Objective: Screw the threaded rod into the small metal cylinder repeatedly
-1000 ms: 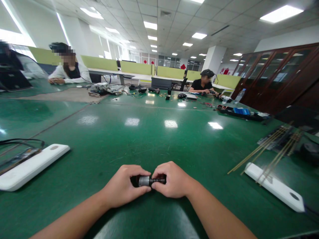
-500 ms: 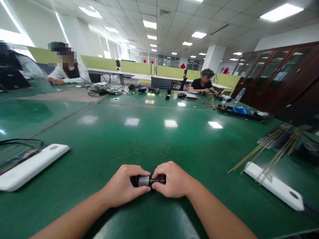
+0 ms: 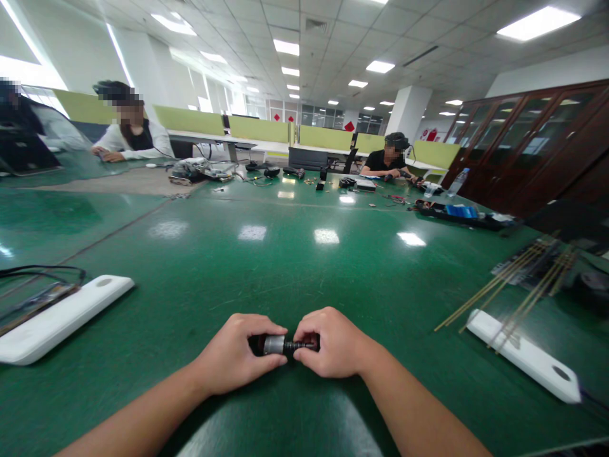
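My left hand [image 3: 235,355] and my right hand [image 3: 333,346] meet low in the middle of the head view, just above the green table [image 3: 285,266]. Between them they grip a small cylindrical metal part [image 3: 280,345] with a silvery body and a dark thin end. The left fingers close on the silvery body. The right fingers pinch the dark end. Both forearms rest near the table's front edge.
A white flat block [image 3: 57,317] with black cables lies at the left. Another white block [image 3: 523,355] under several thin brass rods [image 3: 504,285] lies at the right. Three other people sit at the far side among tools and parts. Wooden cabinets [image 3: 533,146] stand at the right.
My right hand has shifted slightly to the right along the dark end. The part and my left hand stay in the same place.
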Demonstrator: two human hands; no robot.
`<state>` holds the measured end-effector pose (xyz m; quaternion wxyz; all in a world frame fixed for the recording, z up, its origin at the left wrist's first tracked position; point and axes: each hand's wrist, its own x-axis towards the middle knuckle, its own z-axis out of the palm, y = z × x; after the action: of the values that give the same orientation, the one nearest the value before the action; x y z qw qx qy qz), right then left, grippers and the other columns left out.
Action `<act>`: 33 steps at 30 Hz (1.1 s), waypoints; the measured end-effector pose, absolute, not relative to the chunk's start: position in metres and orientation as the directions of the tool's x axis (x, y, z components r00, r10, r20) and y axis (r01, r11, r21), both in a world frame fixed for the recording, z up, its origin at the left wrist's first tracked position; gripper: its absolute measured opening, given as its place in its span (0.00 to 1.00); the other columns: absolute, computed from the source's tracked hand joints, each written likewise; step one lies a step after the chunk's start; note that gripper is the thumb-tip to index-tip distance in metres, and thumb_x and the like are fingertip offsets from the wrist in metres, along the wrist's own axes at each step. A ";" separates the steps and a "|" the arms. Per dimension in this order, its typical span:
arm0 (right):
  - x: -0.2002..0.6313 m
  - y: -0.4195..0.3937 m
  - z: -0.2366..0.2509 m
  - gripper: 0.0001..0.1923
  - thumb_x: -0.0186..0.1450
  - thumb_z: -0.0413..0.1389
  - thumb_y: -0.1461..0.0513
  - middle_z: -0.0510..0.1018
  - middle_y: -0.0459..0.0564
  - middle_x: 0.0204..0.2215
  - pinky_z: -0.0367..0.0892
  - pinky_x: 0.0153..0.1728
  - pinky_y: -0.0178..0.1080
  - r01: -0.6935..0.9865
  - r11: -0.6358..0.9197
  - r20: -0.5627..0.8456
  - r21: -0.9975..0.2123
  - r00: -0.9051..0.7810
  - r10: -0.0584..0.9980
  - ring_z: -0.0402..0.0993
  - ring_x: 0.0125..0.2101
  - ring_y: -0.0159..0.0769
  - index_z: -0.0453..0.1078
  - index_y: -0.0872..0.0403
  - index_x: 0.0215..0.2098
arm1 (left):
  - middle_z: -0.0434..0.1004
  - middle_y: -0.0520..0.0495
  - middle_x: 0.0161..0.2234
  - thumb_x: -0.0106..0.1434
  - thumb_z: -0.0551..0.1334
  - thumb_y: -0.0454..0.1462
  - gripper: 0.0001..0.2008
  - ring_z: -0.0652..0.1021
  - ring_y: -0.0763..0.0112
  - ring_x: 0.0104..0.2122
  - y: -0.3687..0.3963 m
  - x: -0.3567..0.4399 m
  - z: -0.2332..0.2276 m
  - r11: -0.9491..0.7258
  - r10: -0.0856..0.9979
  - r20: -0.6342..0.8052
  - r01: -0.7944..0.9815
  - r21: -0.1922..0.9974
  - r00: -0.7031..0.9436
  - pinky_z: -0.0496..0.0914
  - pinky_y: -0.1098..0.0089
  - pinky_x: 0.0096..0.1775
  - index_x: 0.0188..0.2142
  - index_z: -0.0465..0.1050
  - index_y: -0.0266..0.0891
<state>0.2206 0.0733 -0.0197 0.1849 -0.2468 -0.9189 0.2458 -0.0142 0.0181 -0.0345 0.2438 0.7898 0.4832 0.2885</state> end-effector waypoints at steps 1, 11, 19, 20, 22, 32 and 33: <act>0.221 0.074 -0.019 0.06 0.58 0.62 0.61 0.77 0.44 0.26 0.61 0.29 0.33 0.363 0.758 0.219 -0.542 -0.810 0.544 0.70 0.26 0.31 0.77 0.54 0.34 | 0.79 0.52 0.33 0.57 0.71 0.42 0.12 0.77 0.69 0.33 0.018 -0.014 -0.034 -0.414 0.904 0.220 0.623 0.664 0.367 0.67 0.70 0.37 0.42 0.79 0.46; 0.225 0.075 -0.016 0.05 0.57 0.62 0.62 0.76 0.44 0.24 0.60 0.28 0.32 0.377 0.734 0.203 -0.564 -0.799 0.566 0.68 0.24 0.30 0.77 0.54 0.33 | 0.79 0.52 0.34 0.58 0.70 0.43 0.12 0.78 0.69 0.33 0.018 -0.017 -0.034 -0.408 0.908 0.223 0.632 0.659 0.353 0.67 0.70 0.37 0.43 0.79 0.47; 0.226 0.076 -0.016 0.05 0.57 0.62 0.63 0.75 0.44 0.24 0.59 0.28 0.33 0.390 0.733 0.208 -0.558 -0.789 0.578 0.68 0.24 0.30 0.77 0.54 0.32 | 0.80 0.52 0.35 0.58 0.71 0.43 0.13 0.78 0.69 0.34 0.019 -0.018 -0.036 -0.405 0.911 0.228 0.642 0.651 0.343 0.68 0.70 0.38 0.43 0.79 0.47; 0.226 0.076 -0.015 0.05 0.57 0.62 0.63 0.75 0.44 0.24 0.59 0.28 0.33 0.390 0.733 0.209 -0.557 -0.789 0.578 0.68 0.24 0.30 0.77 0.54 0.32 | 0.80 0.52 0.35 0.58 0.71 0.43 0.13 0.78 0.69 0.34 0.019 -0.018 -0.036 -0.406 0.911 0.230 0.643 0.650 0.343 0.68 0.70 0.38 0.43 0.79 0.47; 0.226 0.076 -0.015 0.05 0.57 0.62 0.63 0.75 0.44 0.24 0.59 0.28 0.33 0.393 0.733 0.207 -0.555 -0.788 0.580 0.68 0.24 0.30 0.77 0.54 0.32 | 0.80 0.51 0.35 0.58 0.71 0.43 0.14 0.78 0.68 0.34 0.019 -0.019 -0.036 -0.406 0.911 0.232 0.645 0.648 0.340 0.68 0.70 0.38 0.44 0.79 0.47; 0.228 0.077 -0.016 0.05 0.57 0.62 0.63 0.75 0.44 0.24 0.60 0.28 0.33 0.399 0.731 0.205 -0.553 -0.786 0.584 0.68 0.24 0.30 0.77 0.54 0.33 | 0.80 0.49 0.35 0.58 0.70 0.44 0.14 0.78 0.67 0.34 0.021 -0.019 -0.034 -0.415 0.908 0.248 0.643 0.644 0.338 0.69 0.69 0.38 0.44 0.80 0.45; 0.228 0.077 -0.015 0.05 0.57 0.62 0.63 0.75 0.44 0.24 0.60 0.28 0.33 0.400 0.730 0.204 -0.554 -0.785 0.585 0.68 0.24 0.30 0.77 0.54 0.33 | 0.80 0.49 0.35 0.58 0.70 0.44 0.14 0.78 0.67 0.34 0.021 -0.019 -0.034 -0.416 0.907 0.250 0.642 0.644 0.338 0.69 0.69 0.38 0.44 0.80 0.45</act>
<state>0.2280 0.0772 -0.0155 0.1860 -0.2704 -0.9113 0.2488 -0.0187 0.0211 -0.0343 0.2225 0.7870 0.4923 0.2980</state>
